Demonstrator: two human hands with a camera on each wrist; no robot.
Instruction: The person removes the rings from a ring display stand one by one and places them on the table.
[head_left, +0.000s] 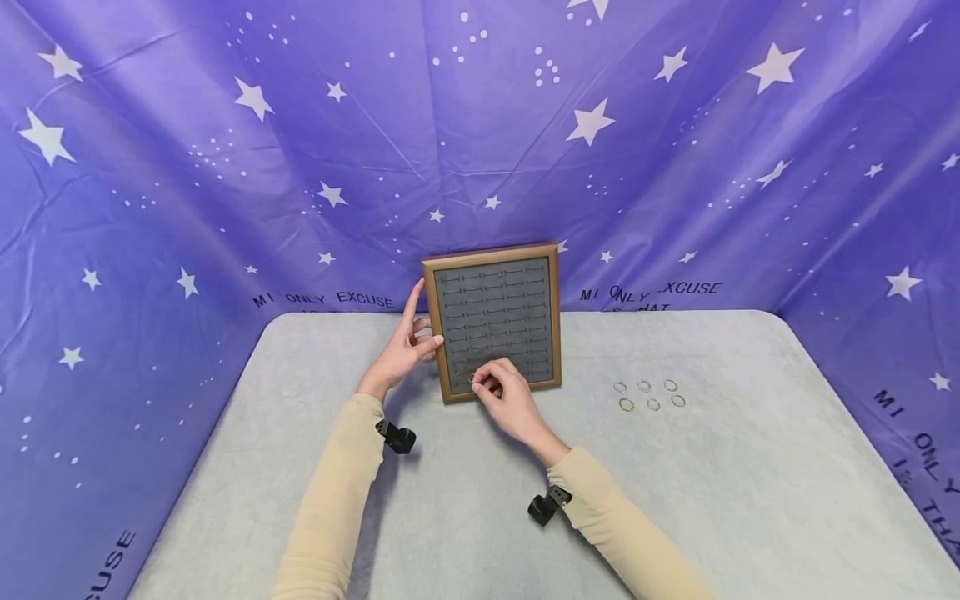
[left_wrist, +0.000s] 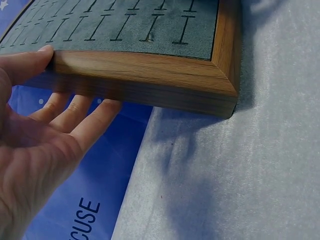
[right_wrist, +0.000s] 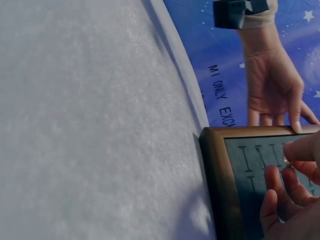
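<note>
A wood-framed ring display board [head_left: 491,321] stands tilted up near the back of the table, its dark grey padded face lined with rows of short slots. My left hand [head_left: 401,354] grips its left side, thumb on the front edge of the frame and fingers against the side, as the left wrist view shows. My right hand [head_left: 510,400] is at the board's lower left, pinching a small ring [right_wrist: 286,159] between thumb and fingertips close against the slots. Those fingers partly cover the ring. In the left wrist view, a tiny glint shows at one slot [left_wrist: 149,37] near the bottom corner.
Several thin rings [head_left: 645,386] lie in two short rows on the grey cloth-covered table [head_left: 735,483], right of the board. A purple star-patterned curtain [head_left: 442,125] hangs close behind the board and along both sides. Each wrist wears a small black camera [head_left: 551,505].
</note>
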